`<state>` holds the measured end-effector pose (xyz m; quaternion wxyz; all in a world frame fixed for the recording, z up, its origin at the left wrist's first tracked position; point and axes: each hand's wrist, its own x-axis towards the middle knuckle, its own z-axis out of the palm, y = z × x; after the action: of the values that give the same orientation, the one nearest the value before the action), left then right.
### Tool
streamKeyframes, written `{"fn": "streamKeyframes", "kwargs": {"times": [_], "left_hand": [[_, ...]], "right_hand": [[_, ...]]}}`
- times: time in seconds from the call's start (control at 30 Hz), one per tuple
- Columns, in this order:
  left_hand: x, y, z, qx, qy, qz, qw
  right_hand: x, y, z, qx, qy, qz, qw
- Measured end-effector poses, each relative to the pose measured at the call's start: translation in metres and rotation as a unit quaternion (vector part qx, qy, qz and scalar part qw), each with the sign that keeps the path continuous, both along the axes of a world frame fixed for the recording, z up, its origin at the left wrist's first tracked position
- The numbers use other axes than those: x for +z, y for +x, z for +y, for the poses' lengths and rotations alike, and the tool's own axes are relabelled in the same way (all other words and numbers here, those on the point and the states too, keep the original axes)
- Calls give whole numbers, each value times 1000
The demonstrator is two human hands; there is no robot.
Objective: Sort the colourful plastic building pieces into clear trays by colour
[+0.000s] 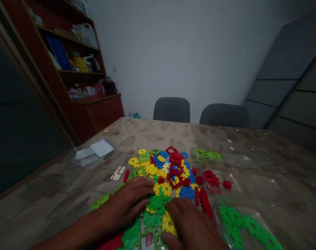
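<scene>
Plastic gear-shaped pieces in yellow, blue, red and green lie heaped on the patterned table. My left hand (pixel 133 198) rests at the left side of the green pieces (pixel 156 203), fingers bent and apart, touching the heap. On the right, my right hand (pixel 188 220) lies over the near part of the heap, its fingers spread beside a yellow piece (pixel 168 224). Whether either hand pinches a piece is hidden. Between the hands, near the bottom edge, sits a light green window-like piece (pixel 149 239). Farther off are red pieces (pixel 176 168) and a blue piece (pixel 186 192).
A clear tray (pixel 271 218) at the near right holds green pieces. Behind it, other clear trays hold red pieces (pixel 212 178) and light green pieces (pixel 208 155). White cards (pixel 102 148) lie in a tray at left. Two grey chairs (pixel 171 109) stand beyond the table (pixel 137 130).
</scene>
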<state>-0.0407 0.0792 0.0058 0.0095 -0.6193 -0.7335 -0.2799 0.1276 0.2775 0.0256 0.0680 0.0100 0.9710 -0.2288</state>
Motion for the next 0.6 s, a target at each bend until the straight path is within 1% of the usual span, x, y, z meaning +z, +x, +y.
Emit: {"fn": "streamKeyframes", "kwargs": {"times": [0.07, 0.13, 0.27, 0.4, 0.43, 0.6], "left_hand": [[-4, 0, -1, -2, 9, 6, 1000], [-7, 0, -2, -2, 20, 11, 1000], [-9, 0, -2, 8, 15, 13, 1000], [-7, 1, -1, 1, 16, 17, 1000], [-7, 1, -1, -1, 19, 19, 1000], [-6, 1, -1, -1, 29, 29, 999]], "right_hand": [[3, 0, 1, 8, 17, -38, 999], [5, -2, 1, 1, 27, -44, 999], [-3, -5, -1, 5, 40, 40, 998], [-17, -7, -5, 3, 143, 74, 987], [-19, -6, -6, 7, 158, 78, 984], [-23, -3, -8, 45, 148, 95, 983]]}}
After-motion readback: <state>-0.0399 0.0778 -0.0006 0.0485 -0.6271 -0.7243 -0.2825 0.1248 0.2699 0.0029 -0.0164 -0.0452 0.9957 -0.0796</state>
